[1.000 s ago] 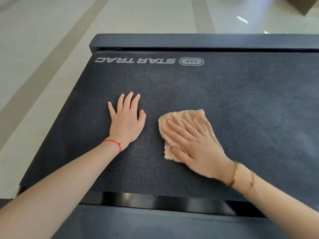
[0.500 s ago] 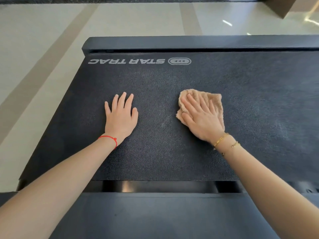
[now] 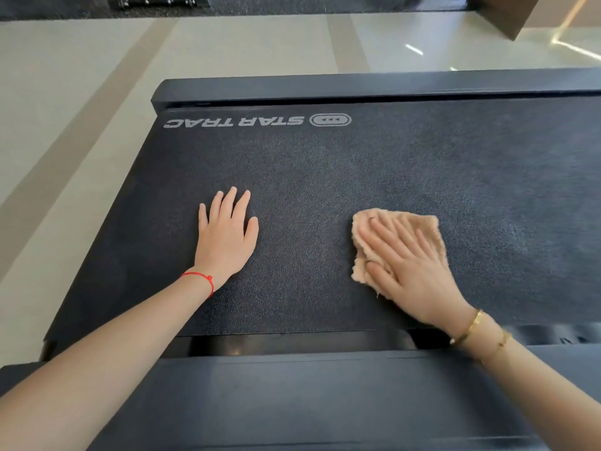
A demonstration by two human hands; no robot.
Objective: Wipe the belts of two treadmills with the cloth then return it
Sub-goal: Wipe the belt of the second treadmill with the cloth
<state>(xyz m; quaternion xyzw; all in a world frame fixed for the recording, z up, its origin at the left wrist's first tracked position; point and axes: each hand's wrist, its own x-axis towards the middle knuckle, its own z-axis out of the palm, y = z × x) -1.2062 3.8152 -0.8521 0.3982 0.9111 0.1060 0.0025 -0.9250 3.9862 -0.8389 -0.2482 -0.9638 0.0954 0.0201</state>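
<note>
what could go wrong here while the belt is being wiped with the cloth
The left hand leans flat on the belt; if the belt rolls, the person may lose support. The cloth is only pressed under the flat right hand, so it could bunch or slip out.

Right hand point(image 3: 413, 271) presses cloth point(image 3: 422, 227) flat on treadmill belt point(image 3: 325, 177).

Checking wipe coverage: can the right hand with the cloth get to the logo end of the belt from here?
Probably yes. The belt between the cloth and the logo is bare, and the left hand lies flat off to the side, out of that path. The right hand would need a forward stretch.
</note>
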